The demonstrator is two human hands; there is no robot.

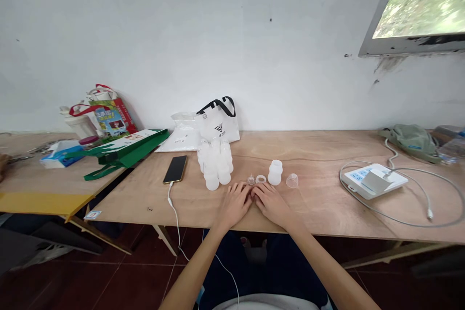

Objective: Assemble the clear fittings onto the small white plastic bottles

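Near the front edge of a wooden table (316, 215), two bare hands rest palms down and together, the left hand (235, 202) and right hand (271, 202) meeting at the thumbs and index fingers, with the fingers loosely curved on the wood. Both forearms cross the front edge. Just beyond the fingertips, in the middle, sit a small translucent teat (251, 180) and, right beside it, a white ring (260, 179). Just past the right hand's fingers stands an upright white bottle (275, 173); to its right is a clear dome cap (292, 180). Ahead of the left hand, close to its fingertips, is a tight cluster of white bottles (215, 167). Left of that lies a dark phone (175, 170), its white cable (174, 207) dropping over the front edge. A wide stretch of wood runs from the cap rightward to a white box (376, 180) ringed by a gray cable, and another reaches from the bottle back to the wall. Behind the cluster, a white tote bag (220, 128) leans against the wall (254, 58).
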